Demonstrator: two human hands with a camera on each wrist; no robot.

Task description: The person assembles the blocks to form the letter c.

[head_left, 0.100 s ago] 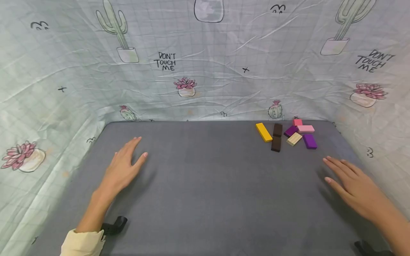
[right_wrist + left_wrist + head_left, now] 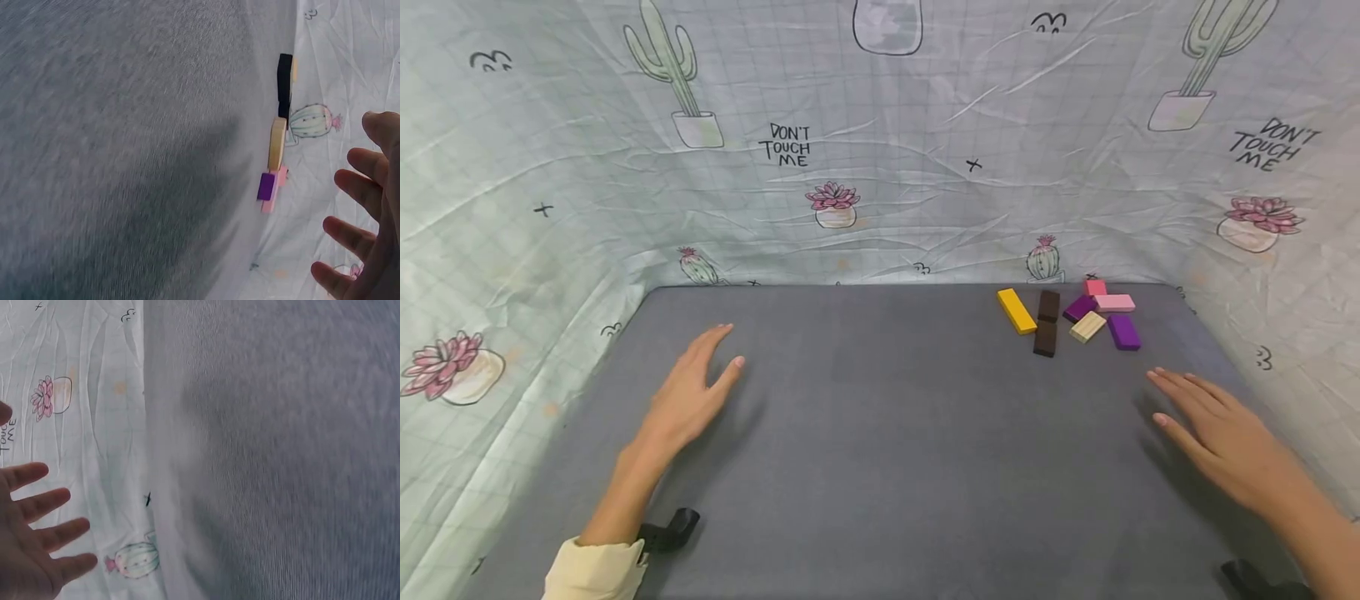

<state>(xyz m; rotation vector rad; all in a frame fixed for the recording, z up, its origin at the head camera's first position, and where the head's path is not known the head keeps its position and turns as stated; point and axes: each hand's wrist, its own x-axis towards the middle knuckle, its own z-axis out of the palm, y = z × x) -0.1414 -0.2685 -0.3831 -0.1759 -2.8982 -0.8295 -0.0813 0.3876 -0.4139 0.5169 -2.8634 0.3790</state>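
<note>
My left hand hovers over the left part of the grey table, fingers extended and thumb apart, holding nothing. Over the right side, my right hand is also empty with its fingers spread. Nearest to it lies a purple block. Around that block are a natural wood block, a pink block, a red-pink block and a dark purple block. Two dark brown blocks lie end to end beside a longer yellow block. The right wrist view shows the purple block beyond the fingers.
The grey table ends at a pale cloth printed with cacti, which rises behind it and along both sides. Black straps sit at the wrists. The blocks lie close to the back right corner.
My right hand has shifted slightly to the left. The left hand is almost where it was, and the blocks lie as before.
</note>
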